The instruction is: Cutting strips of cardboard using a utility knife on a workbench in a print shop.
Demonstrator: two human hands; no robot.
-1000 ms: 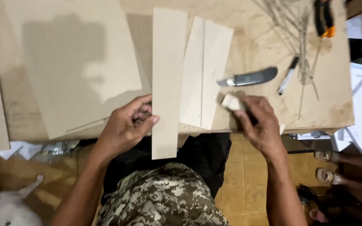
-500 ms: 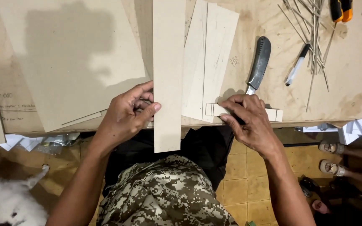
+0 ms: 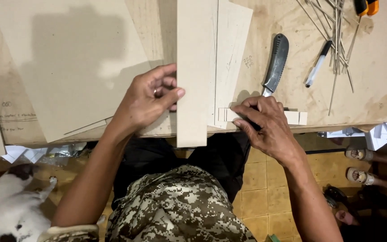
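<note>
The tabletop is a worn brown board, stained and scribbled on, and most of its left part lies under a large pale cardboard sheet with a soft shadow across it. At the middle lies a long cardboard strip — plain, pale beige, straight-edged and flat. It runs from the top of the view down over the near edge of the tabletop, so its lower end hangs just past that edge. Just to its right, partly under it, lies a wider cardboard panel of the same colour, marked with thin pencil lines along its length.

The left hand rests on the large sheet at the strip's left edge; its fingers are loosely curled and the thumb tip presses against that edge, steadying it rather than closing around it. The right hand lies flat near the tabletop's front edge, fingers stretched out narrow and pressing down on a small white ruler-like piece, whose ends show on either side of the hand.

Behind the right hand a utility knife with a dark grey handle lies near upright in the view, its blade end hidden by the knuckles. Further right lie a black-and-white marker and a loose bundle of thin sticks — well apart from both hands.
</note>
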